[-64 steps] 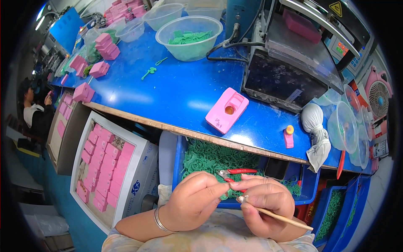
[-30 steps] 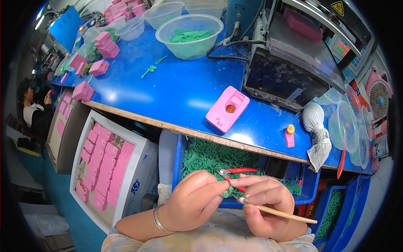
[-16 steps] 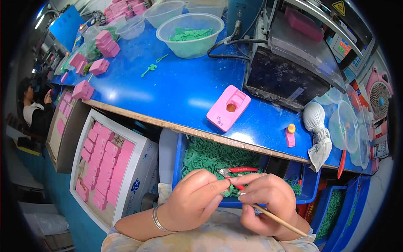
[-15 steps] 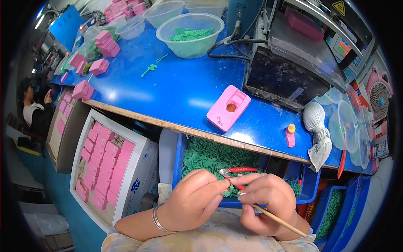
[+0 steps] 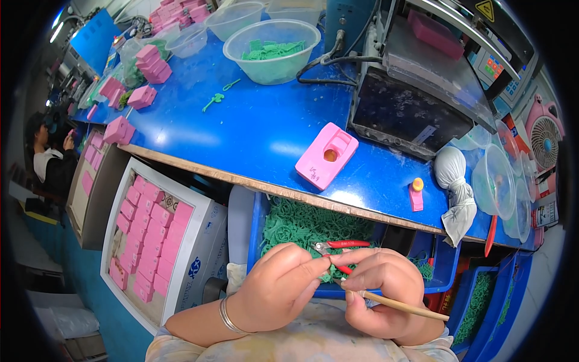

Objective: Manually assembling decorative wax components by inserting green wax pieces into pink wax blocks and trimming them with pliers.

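Over the blue tray [image 5: 256,232], my two hands meet at the fingertips. My left hand [image 5: 282,282], with a metal bangle at the wrist, is closed in a pinch; whatever lies between its fingers is too small to make out. A thin wooden-handled tool [image 5: 401,306] rests in my right hand [image 5: 381,286], its narrow tip pointing toward the left fingers. That hand's forefinger reaches to the left fingertips. Just beyond them, red-handled cutters [image 5: 342,244] lie on a heap of green wax pieces [image 5: 313,220] inside the tray.
A pink block mould [image 5: 329,155] and a yellow-topped pink piece [image 5: 416,194] sit on the blue bench [image 5: 253,130]. Left stands a white box [image 5: 126,181] of pink moulds. Behind are a clear bowl [image 5: 271,66] and a machine [image 5: 416,108]. A person [image 5: 51,151] sits far left.
The wooden tool has turned in my right hand: its back end swung up and its tip shifted slightly. My left hand keeps nearly the same place.
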### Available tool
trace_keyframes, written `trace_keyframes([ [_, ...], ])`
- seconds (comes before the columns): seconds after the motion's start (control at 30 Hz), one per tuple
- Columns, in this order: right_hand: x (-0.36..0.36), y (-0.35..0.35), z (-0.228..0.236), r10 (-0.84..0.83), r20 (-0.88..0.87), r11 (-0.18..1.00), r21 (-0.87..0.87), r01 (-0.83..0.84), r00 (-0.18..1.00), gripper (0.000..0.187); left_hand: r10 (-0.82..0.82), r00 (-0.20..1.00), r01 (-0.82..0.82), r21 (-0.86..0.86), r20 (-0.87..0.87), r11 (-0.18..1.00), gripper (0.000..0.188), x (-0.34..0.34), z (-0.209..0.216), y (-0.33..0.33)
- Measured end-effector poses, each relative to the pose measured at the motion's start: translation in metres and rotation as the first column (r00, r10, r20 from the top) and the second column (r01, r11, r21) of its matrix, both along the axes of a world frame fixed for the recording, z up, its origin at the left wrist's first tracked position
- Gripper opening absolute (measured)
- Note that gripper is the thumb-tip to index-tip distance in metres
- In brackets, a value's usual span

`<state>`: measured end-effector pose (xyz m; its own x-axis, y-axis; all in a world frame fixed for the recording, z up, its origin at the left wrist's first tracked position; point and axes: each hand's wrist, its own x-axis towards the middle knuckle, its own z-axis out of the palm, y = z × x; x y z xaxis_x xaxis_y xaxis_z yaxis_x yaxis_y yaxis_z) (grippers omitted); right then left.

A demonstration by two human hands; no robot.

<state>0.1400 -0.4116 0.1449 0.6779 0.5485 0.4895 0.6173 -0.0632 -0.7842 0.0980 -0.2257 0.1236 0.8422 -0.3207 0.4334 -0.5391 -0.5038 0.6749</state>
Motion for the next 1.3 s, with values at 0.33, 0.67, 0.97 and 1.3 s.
trace_keyframes([
  [0.33,0.002,0.001,0.000,0.021,0.017,1.000,0.017,-0.021,1.000,0.017,0.005,1.000,-0.005,-0.022,-0.013,1.000,0.036,0.001,0.000,0.000],
  [0.67,0.010,-0.024,0.020,0.731,-0.513,0.324,-0.320,-0.890,0.450,0.014,-0.382,0.809,-0.140,-0.777,-0.447,0.613,0.021,0.001,-0.014,0.001],
  [0.97,-0.006,-0.021,0.001,0.173,-0.351,0.971,0.218,-0.100,0.920,0.007,-0.230,0.820,-0.204,-0.643,-0.524,0.738,0.012,0.003,-0.008,-0.002],
  [1.3,-0.001,-0.004,-0.004,0.014,0.105,0.997,0.070,-0.022,0.994,0.019,-0.437,0.651,-0.346,-0.756,-0.620,0.556,0.017,-0.002,-0.009,-0.005],
])
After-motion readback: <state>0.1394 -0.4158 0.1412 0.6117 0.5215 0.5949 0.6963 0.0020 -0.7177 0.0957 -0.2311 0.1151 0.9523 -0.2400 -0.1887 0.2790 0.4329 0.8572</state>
